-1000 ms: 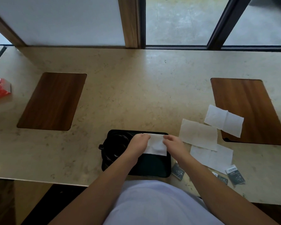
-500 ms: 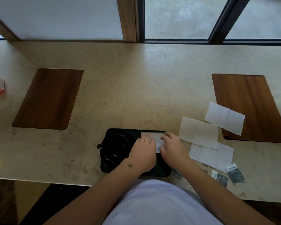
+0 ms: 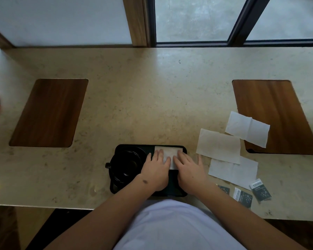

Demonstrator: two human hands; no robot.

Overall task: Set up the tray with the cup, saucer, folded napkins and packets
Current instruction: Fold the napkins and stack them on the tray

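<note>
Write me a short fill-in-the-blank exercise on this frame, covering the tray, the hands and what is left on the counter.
1. Both hands, the left hand and the right hand, press flat on a folded napkin that lies on the black ____.
2. The black cup sits on the tray's ____ side.
3. ____ unfolded napkins lie on the counter right of the tray.
4. The packets lie on the ____, not on the tray.

Missing words: tray; left; Three; counter
</note>
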